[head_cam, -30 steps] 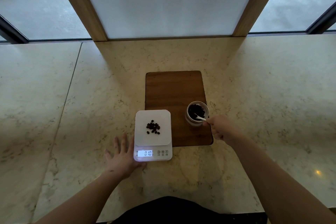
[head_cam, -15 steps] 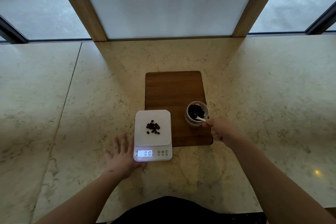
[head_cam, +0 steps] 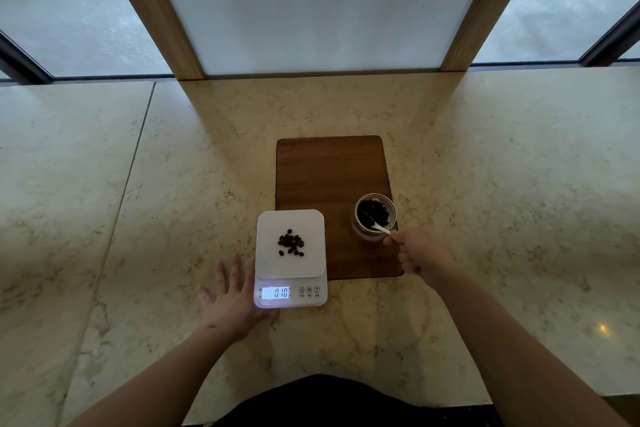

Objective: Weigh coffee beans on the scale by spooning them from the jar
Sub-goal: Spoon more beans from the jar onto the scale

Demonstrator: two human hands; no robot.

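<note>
Spoon (head_cam: 380,227) still dips into the jar (head_cam: 374,217), pinched by the right hand (head_cam: 417,255); left hand (head_cam: 232,298) stays flat, fingers spread, beside the scale (head_cam: 291,256), unchanged at 010.

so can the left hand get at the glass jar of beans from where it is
Probably yes, but awkwardly: the left hand lies flat left of the white scale, which sits between it and the glass jar, where the right hand holds the white spoon.
</note>
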